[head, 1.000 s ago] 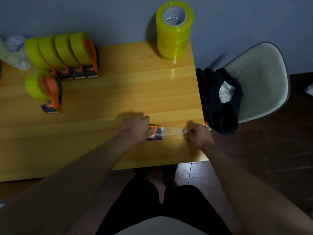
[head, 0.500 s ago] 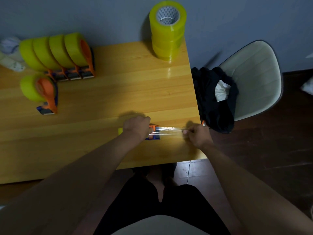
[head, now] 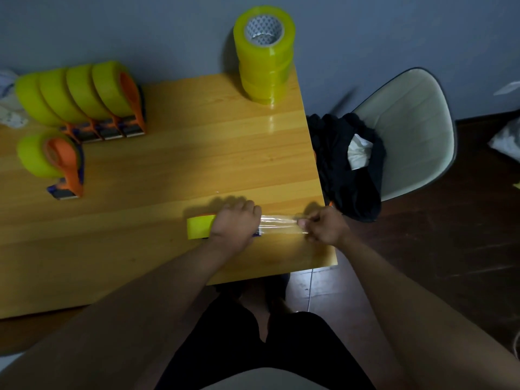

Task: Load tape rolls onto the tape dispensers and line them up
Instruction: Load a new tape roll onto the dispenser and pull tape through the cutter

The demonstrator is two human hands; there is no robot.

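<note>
Your left hand (head: pixel 235 225) grips the dispenser (head: pixel 200 227) near the bench (head: pixel 168 170) front edge; right fingers (head: pixel 302 222) pinch the tape strip (head: pixel 277 226), stretched straight rightward from the dispenser.

Dim, warm light; glare streaks on the table (head: pixel 197 164), soft shadows, wide-angle bending at edges.

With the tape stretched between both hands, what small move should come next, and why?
Probably tear the strip off at the cutter. The left hand grips the dispenser flat on the table while the right hand pinches the clear tape strip, pulled taut past the dispenser's front.
</note>
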